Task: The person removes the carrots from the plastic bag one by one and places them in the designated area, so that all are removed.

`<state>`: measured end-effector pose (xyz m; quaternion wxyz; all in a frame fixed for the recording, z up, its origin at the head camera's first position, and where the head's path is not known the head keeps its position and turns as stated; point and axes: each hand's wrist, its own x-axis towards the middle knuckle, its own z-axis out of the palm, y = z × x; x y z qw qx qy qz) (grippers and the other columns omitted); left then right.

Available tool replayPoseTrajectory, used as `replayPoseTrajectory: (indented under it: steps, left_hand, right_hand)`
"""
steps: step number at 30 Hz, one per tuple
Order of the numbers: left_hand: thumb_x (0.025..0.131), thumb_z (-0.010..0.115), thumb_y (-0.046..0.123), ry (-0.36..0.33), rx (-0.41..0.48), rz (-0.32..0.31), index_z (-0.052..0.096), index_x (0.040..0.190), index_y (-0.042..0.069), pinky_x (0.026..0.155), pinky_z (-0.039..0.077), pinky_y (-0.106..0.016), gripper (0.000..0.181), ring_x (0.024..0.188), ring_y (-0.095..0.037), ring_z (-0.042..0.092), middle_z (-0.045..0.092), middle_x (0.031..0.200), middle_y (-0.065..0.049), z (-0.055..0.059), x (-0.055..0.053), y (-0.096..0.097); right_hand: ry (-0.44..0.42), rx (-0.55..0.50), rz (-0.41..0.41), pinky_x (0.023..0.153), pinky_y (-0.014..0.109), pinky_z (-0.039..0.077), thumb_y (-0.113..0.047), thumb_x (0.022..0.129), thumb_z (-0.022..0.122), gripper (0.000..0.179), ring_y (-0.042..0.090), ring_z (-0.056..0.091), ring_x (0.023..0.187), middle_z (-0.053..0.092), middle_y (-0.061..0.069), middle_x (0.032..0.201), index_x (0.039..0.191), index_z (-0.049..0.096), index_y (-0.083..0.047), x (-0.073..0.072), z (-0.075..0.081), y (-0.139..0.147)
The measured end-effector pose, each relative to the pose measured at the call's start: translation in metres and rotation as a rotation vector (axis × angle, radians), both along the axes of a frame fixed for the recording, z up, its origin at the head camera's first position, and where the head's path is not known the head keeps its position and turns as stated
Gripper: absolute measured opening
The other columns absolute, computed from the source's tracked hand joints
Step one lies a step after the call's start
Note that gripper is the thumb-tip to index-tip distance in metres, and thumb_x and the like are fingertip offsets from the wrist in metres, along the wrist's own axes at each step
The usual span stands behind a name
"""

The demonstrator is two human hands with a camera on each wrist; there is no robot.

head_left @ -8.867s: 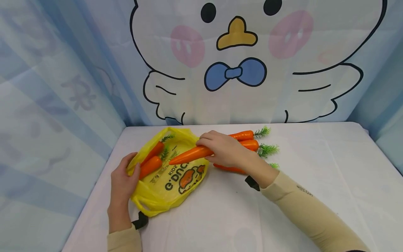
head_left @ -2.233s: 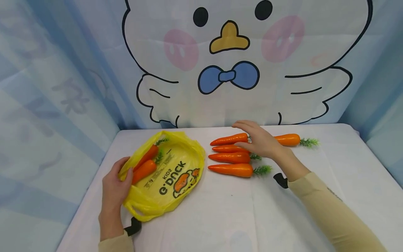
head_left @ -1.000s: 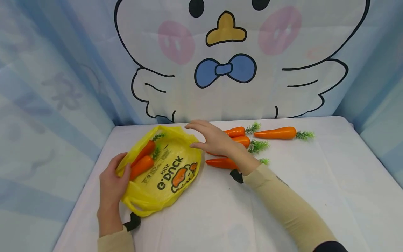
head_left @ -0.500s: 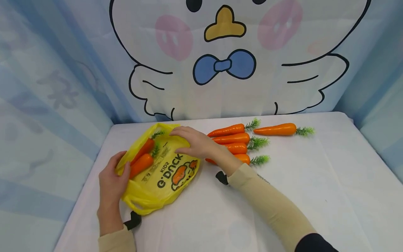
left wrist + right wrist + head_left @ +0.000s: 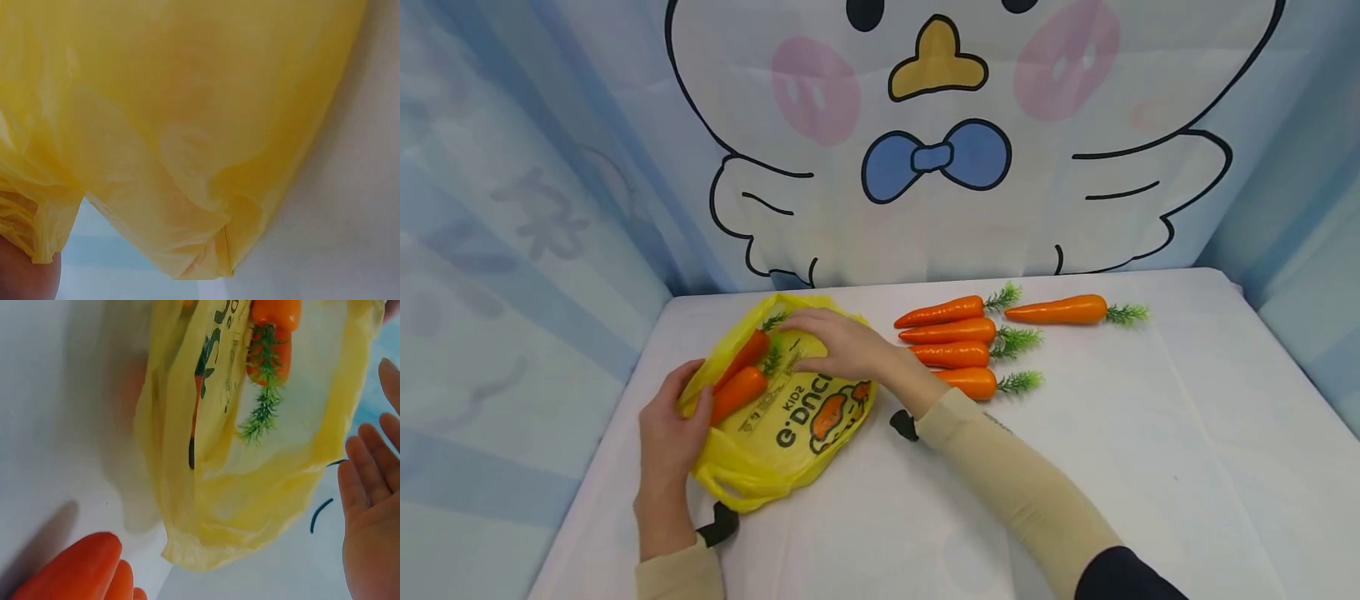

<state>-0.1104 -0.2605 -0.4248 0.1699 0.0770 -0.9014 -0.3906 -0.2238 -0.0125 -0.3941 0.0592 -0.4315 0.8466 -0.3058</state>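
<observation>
My left hand (image 5: 672,429) grips the left rim of a yellow plastic bag (image 5: 741,479), thumb inside the mouth and fingers behind. Two orange carrots (image 5: 739,395) with green tops lie inside the bag, their thick ends and leaves toward the mouth. Over the bag hangs my right hand (image 5: 842,346), fingers extended toward the carrot tops and holding nothing; the right wrist view also shows this hand (image 5: 375,519) apart from the carrot leaves (image 5: 265,394). The left wrist view is filled mostly by the bag's outer side (image 5: 187,125).
Several carrots (image 5: 943,312) lie in a stacked row right of the bag, and one more carrot (image 5: 1060,309) lies farther right. A white cloth covers the table (image 5: 1075,433). A printed curtain (image 5: 955,233) rises behind its back edge.
Earlier my right hand held a carrot over the bag; later it was empty above the row, where one more carrot lay at right. It has since moved left over the bag. The left hand stays.
</observation>
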Motion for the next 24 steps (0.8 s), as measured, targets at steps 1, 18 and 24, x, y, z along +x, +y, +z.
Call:
replayPoseTrajectory:
  steps: [1,18,24]
  left_hand:
    - [0.103,0.057,0.016,-0.003,0.002,-0.003,0.054,0.143,0.011,0.109,0.041,-0.050,0.041,0.130,-0.030,0.051,0.057,0.142,-0.009,-0.001,-0.001,0.000]
    - [0.102,0.059,0.015,0.017,-0.003,-0.030,0.055,0.142,0.010,0.108,0.043,-0.049,0.040,0.127,-0.029,0.053,0.059,0.140,-0.009,-0.003,-0.004,0.003]
    - [0.102,0.059,0.015,0.016,-0.007,-0.029,0.055,0.142,0.010,0.109,0.041,-0.051,0.040,0.128,-0.031,0.052,0.058,0.140,-0.011,0.001,-0.002,0.002]
  right_hand:
    - [0.003,0.003,0.007,0.119,0.031,0.025,-0.026,0.096,0.071,0.057,0.022,0.035,0.144,0.044,0.008,0.154,0.147,0.051,-0.010,-0.001,-0.002,-0.001]
    - [-0.041,0.090,0.025,0.119,0.027,0.023,-0.026,0.096,0.072,0.058,0.019,0.033,0.146,0.040,0.006,0.157,0.148,0.050,-0.011,-0.006,-0.019,-0.021]
    - [-0.045,0.093,0.066,0.118,0.025,0.023,-0.027,0.097,0.071,0.056,0.017,0.033,0.145,0.042,0.007,0.156,0.147,0.052,-0.012,-0.007,-0.023,-0.032]
